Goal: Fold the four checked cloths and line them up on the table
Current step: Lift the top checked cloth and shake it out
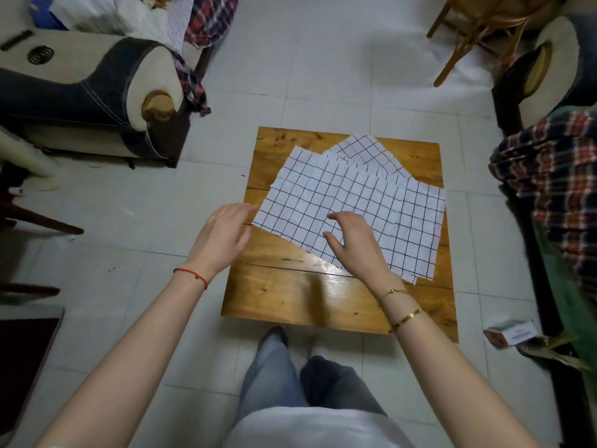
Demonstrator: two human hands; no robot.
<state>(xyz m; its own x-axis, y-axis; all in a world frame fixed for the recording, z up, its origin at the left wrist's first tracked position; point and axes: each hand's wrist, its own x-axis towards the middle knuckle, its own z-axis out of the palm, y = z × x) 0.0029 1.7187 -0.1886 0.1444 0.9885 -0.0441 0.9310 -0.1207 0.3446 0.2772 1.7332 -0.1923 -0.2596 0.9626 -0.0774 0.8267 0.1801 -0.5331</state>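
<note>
Several white cloths with a dark check pattern [349, 195] lie unfolded and overlapping in a loose fan on the small wooden table [290, 295]. The topmost cloth [310, 205] covers the middle, another sticks out at the far side [365, 150], and more show at the right [420, 227]. My left hand [223, 234] hovers with straight fingers at the table's left edge, its fingertips near the top cloth's left corner. My right hand [355, 244] is spread over the near part of the cloths, fingers loosely bent, holding nothing.
The table stands on a pale tiled floor. A sofa arm [129, 92] is at the far left, a wooden chair [478, 30] at the far right, a plaid fabric pile [555, 176] on the right, and a small box [513, 334] lies near the table's right corner.
</note>
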